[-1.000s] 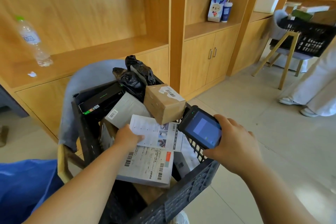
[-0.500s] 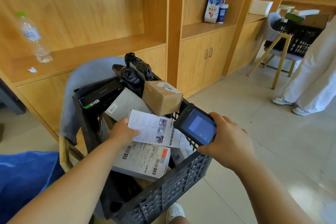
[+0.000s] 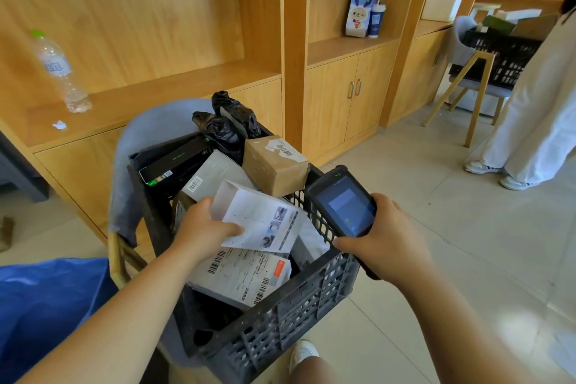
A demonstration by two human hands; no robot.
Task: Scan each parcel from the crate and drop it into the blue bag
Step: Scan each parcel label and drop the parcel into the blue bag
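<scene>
Partly, left hand [image 3: 204, 227] hides white parcel [image 3: 261, 221]; print unreadable.

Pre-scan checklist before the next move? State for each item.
1. Left hand grips the white parcel: ok.
2. Right hand holds the scanner, screen lit: ok.
3. Barcode on the white parcel faces the scanner: not ok; the upper face shows print and small pictures, no barcode visible.
4. Parcel clear of the crate: not ok; it sits over the other parcels, inside the rim.
5. Blue bag within reach at lower left: ok; whether its mouth is open: cannot tell.
</scene>
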